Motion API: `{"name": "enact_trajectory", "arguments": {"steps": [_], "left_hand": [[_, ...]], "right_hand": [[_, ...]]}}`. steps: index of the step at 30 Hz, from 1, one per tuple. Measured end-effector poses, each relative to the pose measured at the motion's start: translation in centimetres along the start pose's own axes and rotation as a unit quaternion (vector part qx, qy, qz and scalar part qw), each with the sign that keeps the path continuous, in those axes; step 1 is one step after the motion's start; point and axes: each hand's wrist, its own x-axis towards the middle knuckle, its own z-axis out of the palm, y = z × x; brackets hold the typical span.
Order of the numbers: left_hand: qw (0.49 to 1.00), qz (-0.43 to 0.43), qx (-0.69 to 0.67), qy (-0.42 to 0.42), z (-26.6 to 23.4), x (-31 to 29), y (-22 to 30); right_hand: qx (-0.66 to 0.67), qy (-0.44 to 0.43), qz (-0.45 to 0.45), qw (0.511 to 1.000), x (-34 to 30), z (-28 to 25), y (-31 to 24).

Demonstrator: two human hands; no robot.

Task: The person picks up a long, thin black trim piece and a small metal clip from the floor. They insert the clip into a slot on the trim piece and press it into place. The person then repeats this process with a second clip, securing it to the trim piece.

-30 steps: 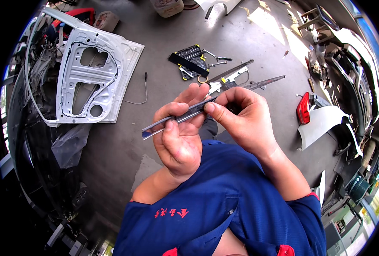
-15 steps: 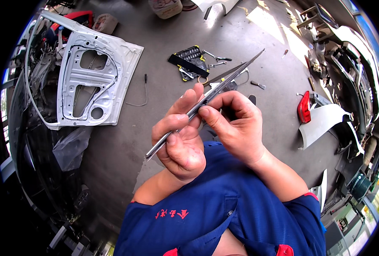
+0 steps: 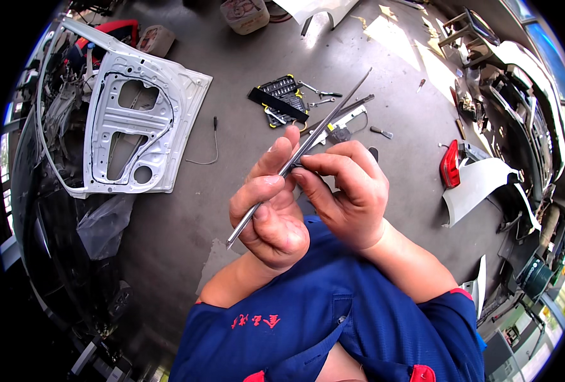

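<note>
A long, thin, grey metallic trim strip (image 3: 325,124) slants up and to the right in front of me, one end tapering to a point. My left hand (image 3: 273,219) grips its lower part between thumb and fingers, with the upper fingers lifted behind it. At the strip's middle, my right hand (image 3: 352,194) pinches the edge with thumb and forefinger. Something small and dark shows at those fingertips; its kind is not clear. Both hands are held above the floor, close to my chest.
A white car door shell (image 3: 129,127) leans at left. On the floor ahead lie a black tool case (image 3: 281,102), wrenches (image 3: 320,89), a window regulator-like rail (image 3: 343,127) and a brush-like tool (image 3: 381,132). To the right are a red tail light (image 3: 450,164) and white body panel (image 3: 480,191).
The strip has rolled and steepened slightly, so it shows a narrower edge, and its upper tip has swung left. My right fingers have shifted a little left and down along it.
</note>
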Motion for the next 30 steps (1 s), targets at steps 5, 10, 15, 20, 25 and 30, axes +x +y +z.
{"name": "enact_trajectory", "arguments": {"steps": [5, 10, 15, 20, 25, 30], "left_hand": [[0.998, -0.006, -0.051, 0.023, -0.1, 0.4, 0.3], [0.998, -0.035, -0.053, 0.014, -0.4, 0.3, 0.8], [0.997, -0.048, -0.056, 0.009, -0.5, 0.5, 1.0], [0.997, -0.041, -0.062, 0.004, -0.8, 1.3, 1.1], [0.996, -0.052, -0.075, 0.009, -0.6, 1.2, 1.0], [0.994, -0.068, -0.080, 0.014, -0.6, 1.3, 1.0]], "right_hand": [[0.281, -0.104, 0.289, 0.909, 1.0, -1.1, 0.9], [0.204, -0.167, 0.239, 0.934, 2.6, -2.7, 1.7], [0.173, -0.165, 0.311, 0.920, 3.1, -3.1, 1.8], [0.214, -0.182, 0.332, 0.901, 3.5, -3.6, 1.7], [0.206, -0.187, 0.344, 0.897, 3.8, -3.3, 1.4], [0.185, -0.173, 0.345, 0.904, 4.0, -3.3, 1.5]]}}
